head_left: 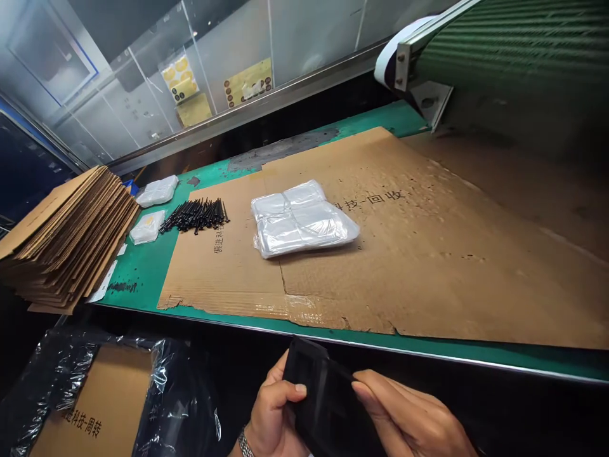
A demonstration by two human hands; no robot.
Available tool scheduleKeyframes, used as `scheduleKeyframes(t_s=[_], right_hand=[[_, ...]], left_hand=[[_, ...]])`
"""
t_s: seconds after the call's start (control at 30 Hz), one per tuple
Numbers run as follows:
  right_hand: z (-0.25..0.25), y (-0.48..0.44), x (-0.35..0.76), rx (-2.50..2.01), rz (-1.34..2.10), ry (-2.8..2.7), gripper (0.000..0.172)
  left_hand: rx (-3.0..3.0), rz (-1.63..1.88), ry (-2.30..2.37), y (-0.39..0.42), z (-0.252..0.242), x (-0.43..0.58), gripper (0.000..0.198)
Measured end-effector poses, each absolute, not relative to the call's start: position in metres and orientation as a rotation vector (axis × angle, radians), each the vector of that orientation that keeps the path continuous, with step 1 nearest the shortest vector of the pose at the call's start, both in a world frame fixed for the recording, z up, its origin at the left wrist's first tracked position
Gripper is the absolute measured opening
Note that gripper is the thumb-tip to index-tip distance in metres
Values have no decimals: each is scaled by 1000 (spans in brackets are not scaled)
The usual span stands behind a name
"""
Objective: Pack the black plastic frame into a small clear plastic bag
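Observation:
A flat, dark, glossy panel-like piece point(328, 397) is between my two hands, below the front edge of the table. My left hand point(273, 409) grips its left side, with the thumb lying on the face. The fingers of my right hand point(412, 412) pinch its right edge. Its lower part runs out of view, and I cannot make out exactly what it is. On the cardboard beyond my hands lies a stack of clear plastic bags point(304, 219). To its left is a pile of thin black stick-like parts point(197, 214).
Flattened cardboard point(371, 279) covers much of the green table point(143, 279). At the left stands a stack of cardboard sheets point(66, 235). Below it is a carton lined with black plastic point(166, 387). A green conveyor belt point(514, 57) overhangs the back right.

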State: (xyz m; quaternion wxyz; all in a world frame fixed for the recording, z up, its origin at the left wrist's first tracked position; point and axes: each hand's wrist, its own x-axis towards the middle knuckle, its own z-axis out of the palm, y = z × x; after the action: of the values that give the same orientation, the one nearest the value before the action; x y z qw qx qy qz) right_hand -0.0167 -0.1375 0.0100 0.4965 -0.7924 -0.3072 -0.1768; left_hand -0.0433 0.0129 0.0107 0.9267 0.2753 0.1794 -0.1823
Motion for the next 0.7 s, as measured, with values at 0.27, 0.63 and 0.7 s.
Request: scheduleKeyframes(t_s=[0.27,0.63,0.7], right_hand=[[22,-144,-13,-1812,-68,-723,41],[27,-138,-13,-1801,-32,-940,39],[27,-141,-14,-1799,-17,-980,39]], left_hand=[[834,-391,117,35,-3,-42,46],[1127,-341,-85,39,-3,-38,43],[1082,-346,-54,38,-4,-38,42]])
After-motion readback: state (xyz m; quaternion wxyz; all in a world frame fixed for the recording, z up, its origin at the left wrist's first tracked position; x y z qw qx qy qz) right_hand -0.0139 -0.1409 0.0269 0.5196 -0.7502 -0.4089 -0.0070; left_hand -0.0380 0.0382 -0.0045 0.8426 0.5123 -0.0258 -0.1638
